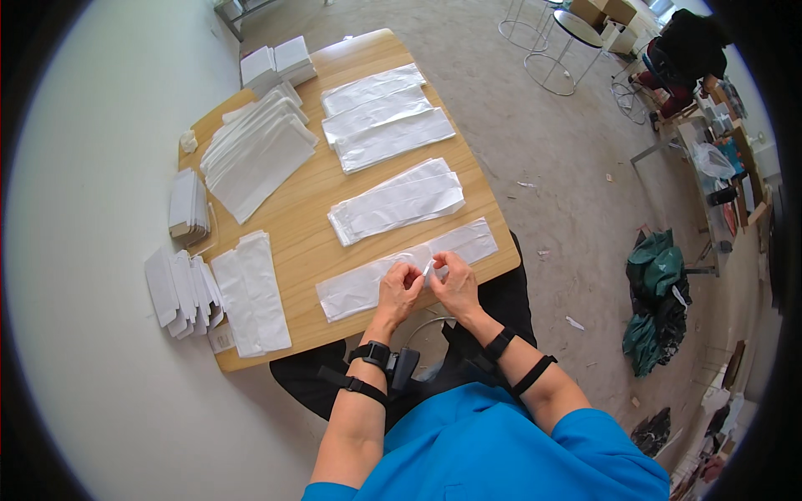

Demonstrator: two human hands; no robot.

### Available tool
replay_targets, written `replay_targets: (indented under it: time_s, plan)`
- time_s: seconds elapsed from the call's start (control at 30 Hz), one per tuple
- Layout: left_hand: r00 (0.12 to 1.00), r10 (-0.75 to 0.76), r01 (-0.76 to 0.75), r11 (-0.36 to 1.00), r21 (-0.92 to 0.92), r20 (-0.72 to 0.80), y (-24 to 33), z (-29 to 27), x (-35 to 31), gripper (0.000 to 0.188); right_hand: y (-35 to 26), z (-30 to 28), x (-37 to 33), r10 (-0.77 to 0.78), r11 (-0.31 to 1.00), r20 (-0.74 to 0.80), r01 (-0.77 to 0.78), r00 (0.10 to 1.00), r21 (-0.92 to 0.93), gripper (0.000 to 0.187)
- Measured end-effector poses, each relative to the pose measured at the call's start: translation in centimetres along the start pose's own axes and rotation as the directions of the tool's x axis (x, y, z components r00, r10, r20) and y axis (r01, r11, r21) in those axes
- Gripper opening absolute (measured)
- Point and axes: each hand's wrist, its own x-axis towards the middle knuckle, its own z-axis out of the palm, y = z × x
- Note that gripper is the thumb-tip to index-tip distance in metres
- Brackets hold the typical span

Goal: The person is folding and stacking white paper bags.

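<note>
At the near edge of the wooden table (305, 225), a long white strip of thin, creased sheet material (351, 290) lies crosswise under my hands. My left hand (399, 290) and my right hand (456, 285) are close together over its middle, thumbs and fingers pinched. A small white piece (428, 270) stands up between the fingertips; whether it is part of the strip or separate I cannot tell. Just beyond lies a stack of similar white strips (397, 203). Another white stack (251, 292) is to the left of my left hand.
Farther back are more white strips (388, 125) and a fanned pile of white sheets (263, 159). White folded cartons (188, 204) line the wall side, with flat white card pieces (177, 284) nearby. Dark green bags (656, 267) lie on the floor; a seated person (687, 54) is far right.
</note>
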Motion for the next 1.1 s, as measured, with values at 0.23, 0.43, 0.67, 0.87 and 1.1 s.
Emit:
replay_targets:
  time_s: [0.23,0.43,0.67,0.87,1.1]
  plan:
    - [0.999,-0.033,0.033,0.999,-0.003,0.025,0.8,-0.3,-0.1,0.016,0.0,0.6,0.7,-0.016,0.996,0.014,0.017,1.000,-0.087,0.042]
    - [0.996,-0.089,0.090,0.996,-0.008,0.017,1.4,0.0,0.3,0.019,-0.3,0.5,0.7,-0.043,0.986,0.025,0.047,0.999,-0.161,0.046]
    - [0.999,0.000,0.002,0.999,0.041,-0.053,-0.1,0.3,0.3,0.015,-0.5,0.8,0.8,-0.077,0.985,-0.020,0.073,0.997,-0.154,0.046]
    - [1.000,-0.029,0.029,0.999,-0.028,0.001,0.6,0.2,0.1,0.019,-0.8,0.7,1.0,-0.035,0.990,-0.038,0.030,0.999,-0.134,0.044]
    - [0.981,0.090,-0.068,0.990,0.126,-0.175,-0.7,1.4,0.4,0.012,-1.1,0.8,1.2,-0.066,0.986,-0.022,0.061,0.998,-0.157,0.042]
